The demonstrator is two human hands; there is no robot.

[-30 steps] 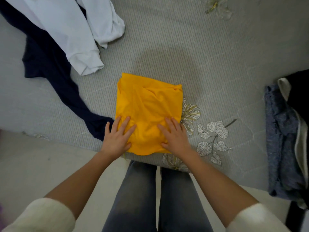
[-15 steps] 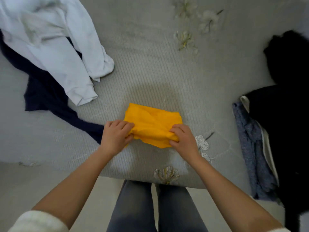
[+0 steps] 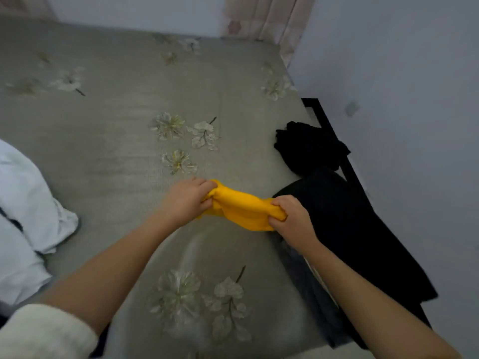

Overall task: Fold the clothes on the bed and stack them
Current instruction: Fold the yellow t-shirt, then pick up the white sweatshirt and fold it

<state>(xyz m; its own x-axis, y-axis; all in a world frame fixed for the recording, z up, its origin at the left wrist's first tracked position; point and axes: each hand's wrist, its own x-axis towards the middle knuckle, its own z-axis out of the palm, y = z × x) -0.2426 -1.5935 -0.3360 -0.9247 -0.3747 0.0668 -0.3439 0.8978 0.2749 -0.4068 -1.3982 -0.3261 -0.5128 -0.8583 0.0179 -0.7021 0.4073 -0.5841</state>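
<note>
A folded yellow garment (image 3: pixel 241 208) hangs lifted above the grey flowered bed (image 3: pixel 124 130), stretched between both hands. My left hand (image 3: pixel 186 199) grips its left end with curled fingers. Its right end is gripped by my right hand (image 3: pixel 290 218), right at the edge of a stack of dark folded clothes (image 3: pixel 347 229) on the bed's right side. A grey garment (image 3: pixel 303 275) peeks out under the black top layer of that stack. A white garment (image 3: pixel 23 216) lies crumpled at the left edge.
A bunched black garment (image 3: pixel 308 146) lies behind the stack near the bed's right edge. A dark bed frame (image 3: pixel 326 120) and a pale wall (image 3: pixel 414 125) run along the right. A curtain (image 3: pixel 267 19) hangs at the far corner.
Both hands went from pressing flat on the yellow garment to gripping its ends, then lifted it and carried it right toward the dark stack. The view swung right and up.
</note>
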